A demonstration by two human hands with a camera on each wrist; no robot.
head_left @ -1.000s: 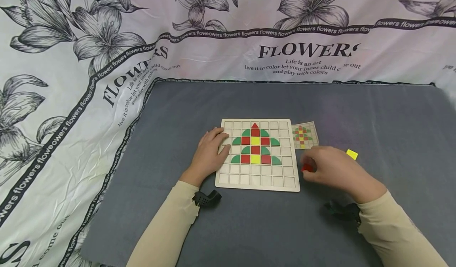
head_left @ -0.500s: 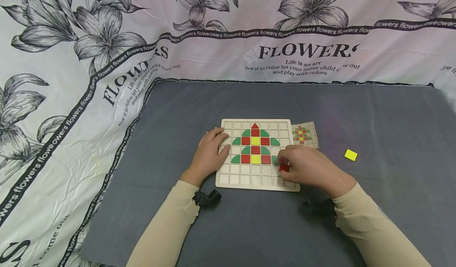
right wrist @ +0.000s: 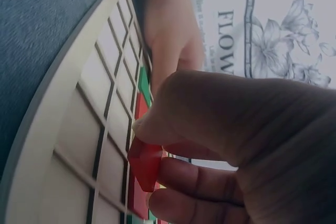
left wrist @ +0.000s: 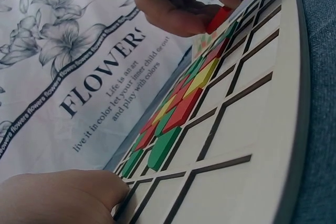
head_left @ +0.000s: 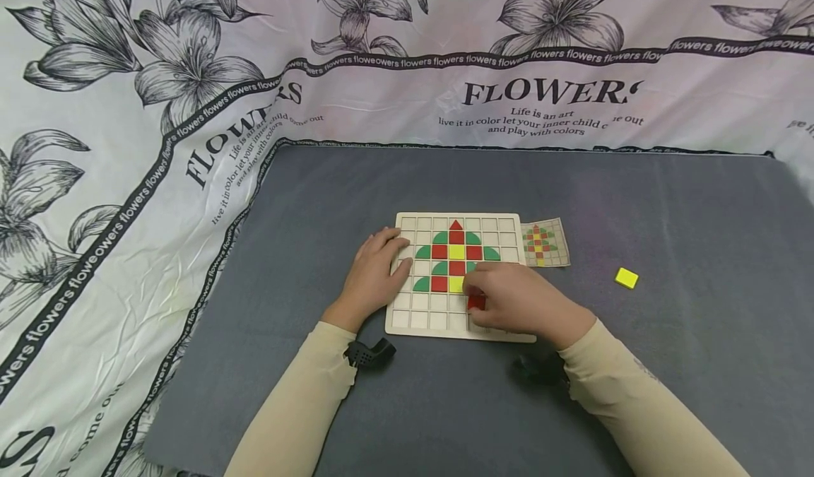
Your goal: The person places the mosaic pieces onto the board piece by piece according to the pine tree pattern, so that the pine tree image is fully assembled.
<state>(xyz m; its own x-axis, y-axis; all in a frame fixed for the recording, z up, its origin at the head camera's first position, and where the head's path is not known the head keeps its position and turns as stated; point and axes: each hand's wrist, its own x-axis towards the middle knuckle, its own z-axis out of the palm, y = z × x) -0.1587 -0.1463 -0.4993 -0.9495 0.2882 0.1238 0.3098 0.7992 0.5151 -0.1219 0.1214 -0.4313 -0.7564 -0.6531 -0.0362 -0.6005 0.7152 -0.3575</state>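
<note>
A pale wooden grid board point(head_left: 416, 321) lies on the grey cloth, with red, yellow and green tiles set into a tree-like pattern. My left hand point(head_left: 372, 275) rests along the board's left edge, and its thumb point(left wrist: 68, 195) lies over the rim in the left wrist view. Over the lower right of the board, my right hand point(head_left: 524, 300) pinches a red square tile point(right wrist: 147, 163) between thumb and fingers. That tile is held tilted just above the cells below the pattern. The hand covers part of the pattern's right side.
A small pattern card point(head_left: 556, 242) showing a similar tree lies partly against the board's right edge. Farther right, a loose yellow square tile point(head_left: 626, 278) sits on the grey cloth point(head_left: 699, 251). A white flower-printed sheet point(head_left: 381, 102) hangs behind and to the left.
My right hand has carried the red tile leftward, from beside the board's right edge to above its lower cells. The left hand has stayed in place.
</note>
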